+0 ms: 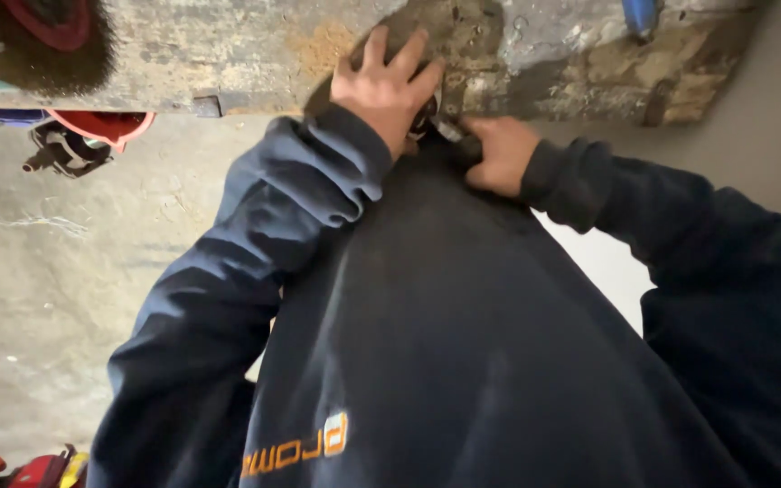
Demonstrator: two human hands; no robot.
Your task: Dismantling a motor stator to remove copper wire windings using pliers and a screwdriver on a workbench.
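Looking steeply down my own dark blue sweatshirt, I see both hands meet at the edge of a worn, stained workbench [228, 54]. My left hand [386, 81] is cupped over a dark round object [427, 113] that is mostly hidden under the palm. My right hand [499, 149] pinches a small metal piece [449, 129] right beside that object. The fingers of both hands are closed on what they hold. What the dark object is cannot be made out.
A red and black tool [83, 136] lies on the concrete floor [47, 298] under the bench at left. More red and orange tools [20, 468] sit at the bottom left corner. A blue handle [639, 16] pokes in at the top right.
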